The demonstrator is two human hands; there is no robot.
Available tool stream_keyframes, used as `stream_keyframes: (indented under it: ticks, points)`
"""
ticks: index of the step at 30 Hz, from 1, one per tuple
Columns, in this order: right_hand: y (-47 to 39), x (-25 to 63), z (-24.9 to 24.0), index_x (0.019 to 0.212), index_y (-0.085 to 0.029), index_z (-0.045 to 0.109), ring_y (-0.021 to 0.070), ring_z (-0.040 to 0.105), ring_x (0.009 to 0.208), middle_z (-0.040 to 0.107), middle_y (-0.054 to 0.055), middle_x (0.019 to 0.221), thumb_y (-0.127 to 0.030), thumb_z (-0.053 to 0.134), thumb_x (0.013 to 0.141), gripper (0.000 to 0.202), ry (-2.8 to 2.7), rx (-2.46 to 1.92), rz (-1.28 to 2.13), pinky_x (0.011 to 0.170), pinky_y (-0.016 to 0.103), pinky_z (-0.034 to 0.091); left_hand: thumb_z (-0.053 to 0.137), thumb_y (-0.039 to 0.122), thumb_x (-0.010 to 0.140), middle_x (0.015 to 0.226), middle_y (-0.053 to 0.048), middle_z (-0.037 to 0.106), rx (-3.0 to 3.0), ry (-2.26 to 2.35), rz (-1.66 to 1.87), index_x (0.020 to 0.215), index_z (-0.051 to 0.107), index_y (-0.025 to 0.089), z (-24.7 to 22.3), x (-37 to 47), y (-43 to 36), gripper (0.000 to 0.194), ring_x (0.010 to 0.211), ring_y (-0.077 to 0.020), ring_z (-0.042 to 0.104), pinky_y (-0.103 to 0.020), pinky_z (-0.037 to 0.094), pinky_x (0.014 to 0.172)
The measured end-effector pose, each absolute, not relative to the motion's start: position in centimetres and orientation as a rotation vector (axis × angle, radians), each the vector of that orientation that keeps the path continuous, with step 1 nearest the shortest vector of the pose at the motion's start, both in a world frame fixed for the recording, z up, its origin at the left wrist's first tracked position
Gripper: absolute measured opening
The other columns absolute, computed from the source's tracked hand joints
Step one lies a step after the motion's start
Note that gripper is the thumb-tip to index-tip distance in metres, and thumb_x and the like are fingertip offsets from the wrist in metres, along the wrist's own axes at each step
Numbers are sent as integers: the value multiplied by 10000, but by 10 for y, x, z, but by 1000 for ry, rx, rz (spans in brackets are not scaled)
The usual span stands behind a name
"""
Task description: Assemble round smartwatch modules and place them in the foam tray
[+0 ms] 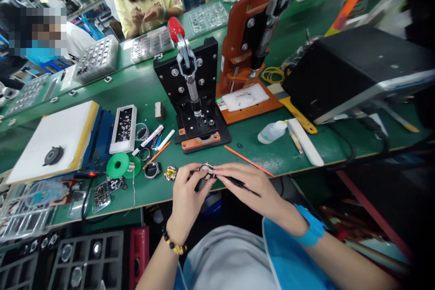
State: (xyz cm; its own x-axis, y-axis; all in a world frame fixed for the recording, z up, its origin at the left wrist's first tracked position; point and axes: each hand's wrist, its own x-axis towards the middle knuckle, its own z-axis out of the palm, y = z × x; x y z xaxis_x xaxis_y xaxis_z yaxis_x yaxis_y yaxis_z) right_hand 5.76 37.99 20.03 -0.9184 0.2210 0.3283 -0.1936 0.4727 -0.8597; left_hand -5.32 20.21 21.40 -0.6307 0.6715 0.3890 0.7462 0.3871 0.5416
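Observation:
Near the front edge of the green table, my left hand (pixel 188 192) is closed around a small round watch part (pixel 206 171). My right hand (pixel 249 186) meets it from the right, with its fingertips at the part's rim and dark tweezers (pixel 243 184) held under the fingers. A round gold-and-black piece (pixel 170 172) lies just left of my left hand. Beside it sits a dark watch case (pixel 152 170), with another ring (pixel 144 154) behind. The fingers hide much of the held part.
A black press (pixel 195 95) with a red handle stands ahead, an orange press (pixel 234 45) behind it. Solder spool (pixel 118 166), white-topped box (pixel 54 138) and parts tray (pixel 124 128) are left; bottle (pixel 272 132) and black box (pixel 360 72) right. People sit across the table.

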Motion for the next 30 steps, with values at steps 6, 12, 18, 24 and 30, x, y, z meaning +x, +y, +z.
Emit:
stream_keyframes:
  ticks: [6,12,18,24,30]
  points:
    - [376,57,195,1309,-264,717,183,731,1134,755,29,1259,-126,588,1032,335,-2310,28,1194,1001,328,629,779,242,906,1134,-78,718,-1294,-2530,-1088,1102,741,229,213,-54,202,200,1053,-228,689,-413,613,943]
    - [373,53,193,1325,-251,704,183,756,1087,767,30,1243,-70,600,1006,381,-2266,99,1051,1000,339,635,795,225,888,1135,-70,719,-1297,-2534,-1098,1091,744,225,214,-54,201,209,1058,-223,685,-400,606,944]
    - [373,53,195,1327,-246,704,174,763,1080,775,32,1224,-35,626,978,416,-2212,132,1064,997,315,635,794,218,889,1136,-70,717,-1305,-2529,-1094,1084,741,219,215,-54,202,202,1057,-220,681,-397,600,947]
    - [375,56,196,1281,-252,717,159,742,1086,774,21,1208,-50,652,977,370,-2188,64,1176,1002,295,612,783,237,902,1145,-71,712,-1293,-2541,-1100,1097,735,228,213,-53,202,201,1063,-224,678,-405,603,949]
    - [376,58,198,1256,-240,716,162,710,1140,752,27,1234,-92,649,995,307,-2259,2,1279,1036,292,581,775,238,909,1148,-71,708,-1294,-2538,-1109,1109,730,230,212,-53,201,206,1068,-223,674,-407,603,951]
